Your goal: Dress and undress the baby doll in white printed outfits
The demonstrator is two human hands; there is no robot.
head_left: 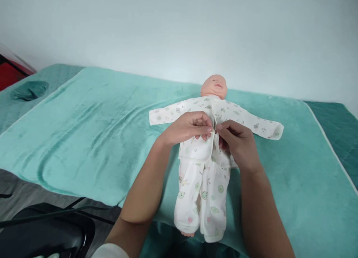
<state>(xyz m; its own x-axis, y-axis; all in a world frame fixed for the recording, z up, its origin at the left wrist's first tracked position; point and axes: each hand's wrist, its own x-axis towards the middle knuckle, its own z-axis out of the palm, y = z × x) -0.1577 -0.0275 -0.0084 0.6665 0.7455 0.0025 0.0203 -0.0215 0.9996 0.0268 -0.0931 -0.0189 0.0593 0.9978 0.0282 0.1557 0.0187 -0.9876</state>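
Observation:
A baby doll (214, 85) lies on its back, dressed in a white printed jacket (192, 150) and matching trousers (215, 198). Over the doll's middle, my left hand (192, 127) pinches one front edge of the jacket between thumb and finger. My right hand (236, 138) pinches the opposite edge just beside it, the fingertips almost meeting. Below my hands the jacket front hangs apart; above them a narrow gap shows. Whatever fastener lies between my fingertips is too small to make out. Both sleeves stretch out sideways, and toes show at one trouser end.
A teal velvety sheet (112, 138) with wrinkles covers the bed. At the far left the bed has a face hole (30, 91). A pale wall (167, 34) rises behind. A black chair (47, 228) stands on the floor at the lower left.

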